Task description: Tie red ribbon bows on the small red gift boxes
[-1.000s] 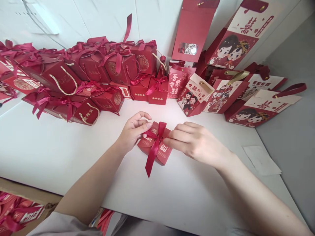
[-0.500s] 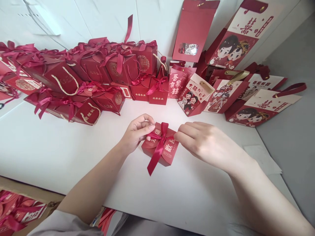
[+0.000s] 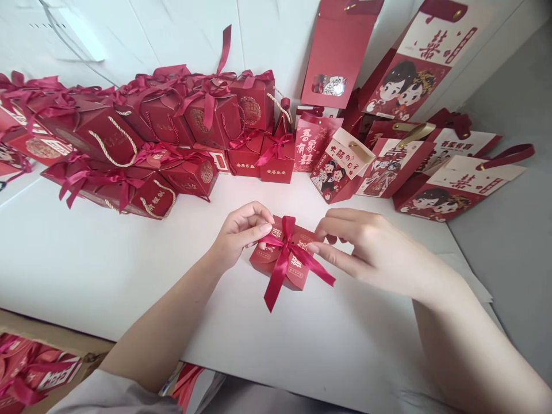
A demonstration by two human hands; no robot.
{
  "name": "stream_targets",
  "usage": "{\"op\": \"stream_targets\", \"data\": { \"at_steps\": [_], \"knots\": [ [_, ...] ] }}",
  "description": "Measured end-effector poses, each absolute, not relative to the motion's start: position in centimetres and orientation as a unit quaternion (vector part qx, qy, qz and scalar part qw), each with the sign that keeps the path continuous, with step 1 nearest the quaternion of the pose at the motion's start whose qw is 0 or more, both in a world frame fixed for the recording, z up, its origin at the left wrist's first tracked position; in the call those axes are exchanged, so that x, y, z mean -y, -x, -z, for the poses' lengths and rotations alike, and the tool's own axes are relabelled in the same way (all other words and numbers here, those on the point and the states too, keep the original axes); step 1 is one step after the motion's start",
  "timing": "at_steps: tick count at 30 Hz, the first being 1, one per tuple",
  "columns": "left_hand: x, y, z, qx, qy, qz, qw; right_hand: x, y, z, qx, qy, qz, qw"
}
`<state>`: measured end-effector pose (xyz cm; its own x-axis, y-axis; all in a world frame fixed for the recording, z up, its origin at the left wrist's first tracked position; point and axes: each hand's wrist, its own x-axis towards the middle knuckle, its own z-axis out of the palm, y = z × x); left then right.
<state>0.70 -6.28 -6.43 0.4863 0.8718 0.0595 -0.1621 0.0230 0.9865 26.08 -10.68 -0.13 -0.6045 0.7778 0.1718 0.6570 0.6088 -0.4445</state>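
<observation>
Both hands [image 3: 240, 234] at ribbon [image 3: 279, 273] atop red box [image 3: 295, 272], wht tbl [image 3: 302, 345]

From the tied red box [image 3: 297, 279], free tabletop [image 3: 276, 339] spreads toward 6 o'clock, between the forearms [image 3: 172, 316]. The left hand [image 3: 244, 233] blocks 10 o'clock, the right hand [image 3: 357, 241] 3 o'clock. At 12, a short gap ends at ribboned boxes [image 3: 277, 173]; paper bags [image 3: 388, 167] bar 1 to 2.
</observation>
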Motion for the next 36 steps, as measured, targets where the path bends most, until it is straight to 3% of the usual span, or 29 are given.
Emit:
{"op": "stream_targets", "data": {
  "at_steps": [8,23,29,36],
  "knots": [
    [6.2,-0.7,6.6,-0.328,-0.577,-0.398,0.634,10.1,-25.3,1.6,0.871,0.387,-0.259,0.156],
    [6.5,-0.8,6.5,-0.346,-0.596,-0.402,0.603,9.9,-25.8,1.7,0.853,0.45,-0.23,0.126],
    [6.3,-0.8,6.6,-0.323,-0.581,-0.42,0.618,9.8,-26.0,1.7,0.827,0.473,-0.245,0.181],
    [6.3,-0.8,6.4,-0.342,-0.532,-0.458,0.625,10.0,-25.7,1.2,0.783,0.478,-0.375,0.136]
  ]
}}
